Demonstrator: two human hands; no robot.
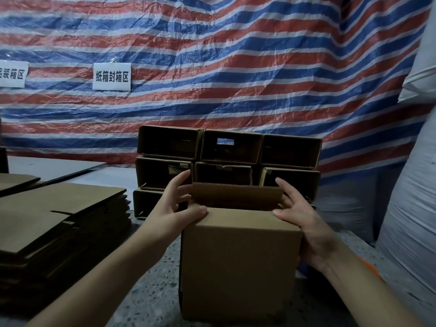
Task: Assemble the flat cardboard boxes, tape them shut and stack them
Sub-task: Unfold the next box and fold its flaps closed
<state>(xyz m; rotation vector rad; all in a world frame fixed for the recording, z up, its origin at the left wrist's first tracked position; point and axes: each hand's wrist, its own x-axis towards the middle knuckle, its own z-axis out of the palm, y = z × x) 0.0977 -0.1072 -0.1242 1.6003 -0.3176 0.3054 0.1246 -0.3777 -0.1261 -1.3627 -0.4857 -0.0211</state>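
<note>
A brown cardboard box [238, 263] stands upright on the speckled floor in front of me. Its near top flap lies folded down and its far flap [237, 195] still stands up. My left hand [175, 206] holds the box's upper left edge, thumb pressed on the folded flap, fingers spread behind. My right hand [299, 215] grips the upper right edge, thumb on the flap, palm against the side. Behind the box, several assembled open boxes [227, 156] are stacked in rows, open sides facing me. A pile of flat cardboard blanks [56, 215] lies at the left.
A red, white and blue striped tarp [236, 67] hangs behind the stack with two white paper signs [112, 76] on it. Large white sacks [410, 185] fill the right side. Something orange [370, 267] shows behind my right forearm.
</note>
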